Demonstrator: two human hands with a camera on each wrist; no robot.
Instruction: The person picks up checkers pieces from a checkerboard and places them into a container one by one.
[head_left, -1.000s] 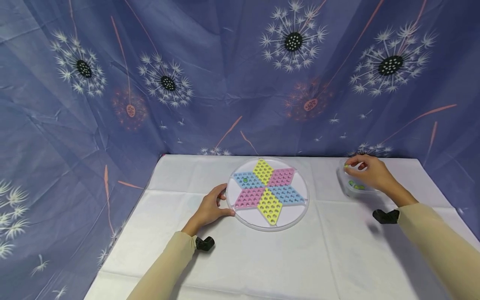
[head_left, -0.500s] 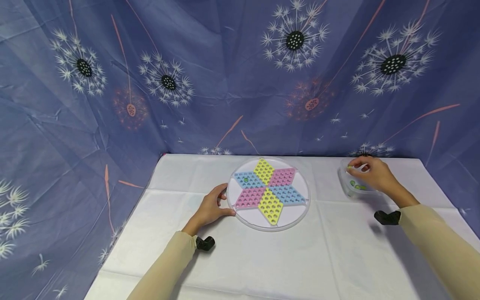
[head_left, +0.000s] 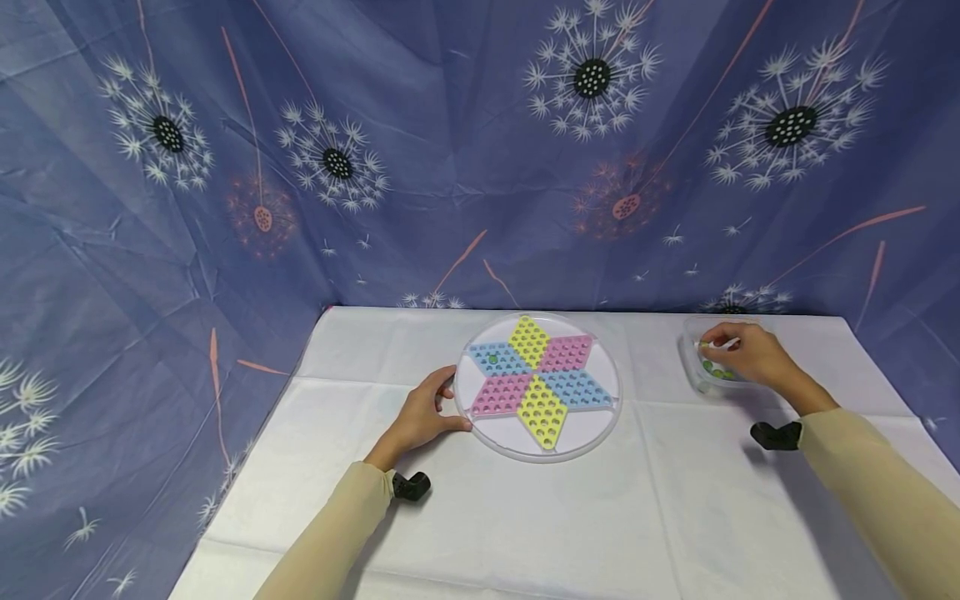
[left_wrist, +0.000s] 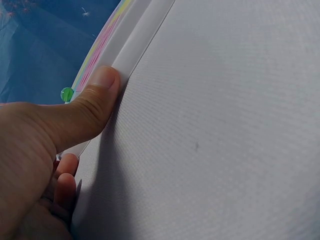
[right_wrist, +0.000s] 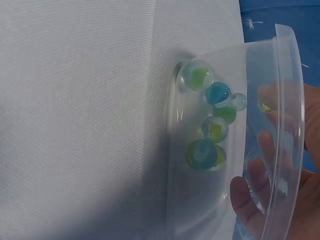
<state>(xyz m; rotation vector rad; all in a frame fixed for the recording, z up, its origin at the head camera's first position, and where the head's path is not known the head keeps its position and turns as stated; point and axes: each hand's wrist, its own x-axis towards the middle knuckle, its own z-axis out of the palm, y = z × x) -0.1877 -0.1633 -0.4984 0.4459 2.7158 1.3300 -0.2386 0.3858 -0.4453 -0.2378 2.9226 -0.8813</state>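
A round white Chinese checkers board (head_left: 581,433) with a yellow, pink and blue star lies on the table. My left hand (head_left: 422,417) holds its left rim, the thumb (left_wrist: 97,97) on the edge and the other fingers curled beside it. One green marble (left_wrist: 67,94) sits in the board's upper-left blue section. Over at the right, my right hand (head_left: 753,354) reaches into a clear plastic container (right_wrist: 285,65). Seen through its wall in the right wrist view, a yellow-green marble (right_wrist: 265,107) is pinched between thumb and finger. Several glass marbles (right_wrist: 215,129) lie in the container's bottom.
A white cloth (head_left: 555,533) with fold creases covers the table. Behind it and on the left hangs a blue curtain (head_left: 450,167) with a dandelion print. Black devices (head_left: 776,436) are strapped at both wrists.
My right hand has lowered slightly into the container with the pinched marble, and more of the container's far rim shows. My left hand stays on the board's rim.
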